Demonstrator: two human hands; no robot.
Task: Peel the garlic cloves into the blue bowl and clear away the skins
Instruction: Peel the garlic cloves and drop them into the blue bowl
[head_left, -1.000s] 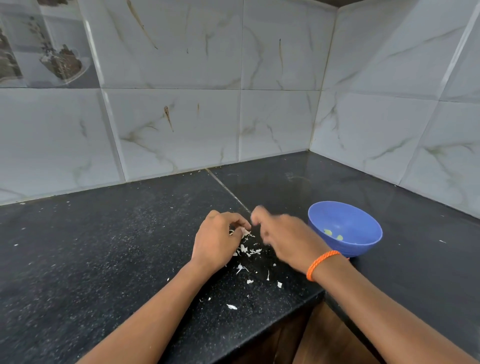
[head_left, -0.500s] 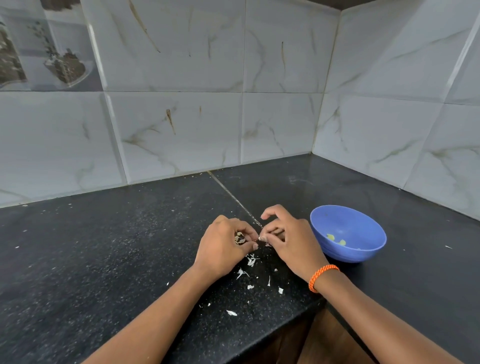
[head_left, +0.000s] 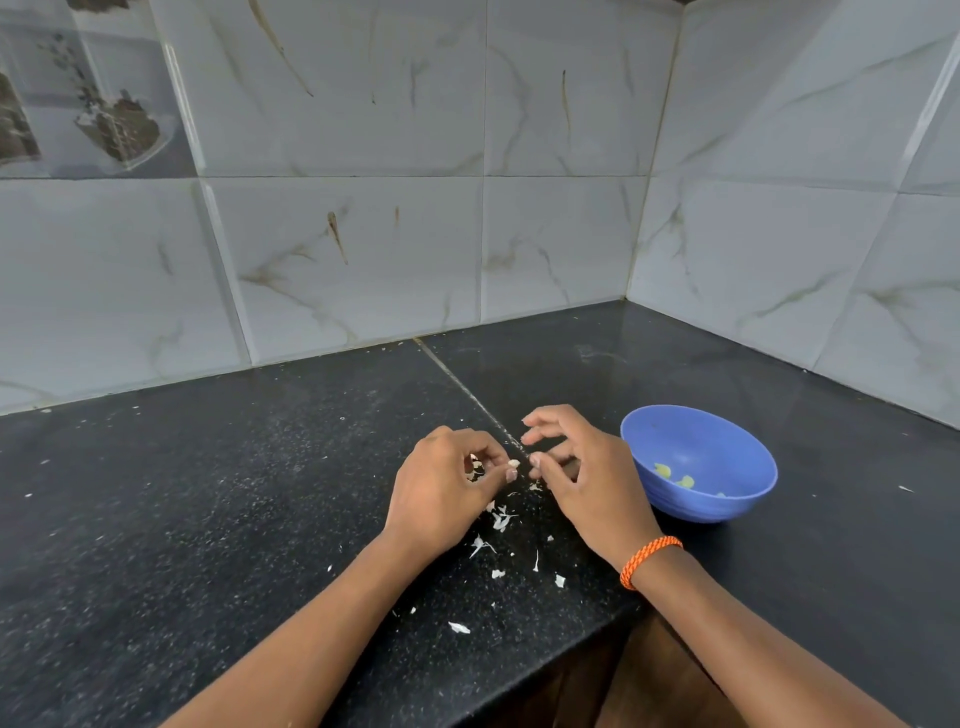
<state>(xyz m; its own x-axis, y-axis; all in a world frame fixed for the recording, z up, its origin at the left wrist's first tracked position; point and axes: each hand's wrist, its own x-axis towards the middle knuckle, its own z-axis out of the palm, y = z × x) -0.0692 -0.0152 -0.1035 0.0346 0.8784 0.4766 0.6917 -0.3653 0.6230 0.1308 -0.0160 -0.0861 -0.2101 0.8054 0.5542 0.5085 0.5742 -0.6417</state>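
Garlic clove (head_left: 514, 463) sat pinched in left hand (head_left: 441, 491); right hand (head_left: 582, 467), w/ fingers now spread, had prob. just stripped skin; peeling unfinished.

Home kitchen corner: black granite counter (head_left: 208, 519), marble-look wall tiles (head_left: 363, 249).

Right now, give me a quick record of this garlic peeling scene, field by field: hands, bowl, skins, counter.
left hand: curled round a garlic clove, tip showing at the fingertips
right hand: fingers spread beside the clove; whether it pinches skin is unclear
blue bowl: upright, right of the hands, a few peeled cloves inside
skins: scattered below the hands, not cleared
counter: black, speckled
wristband: orange, right wrist
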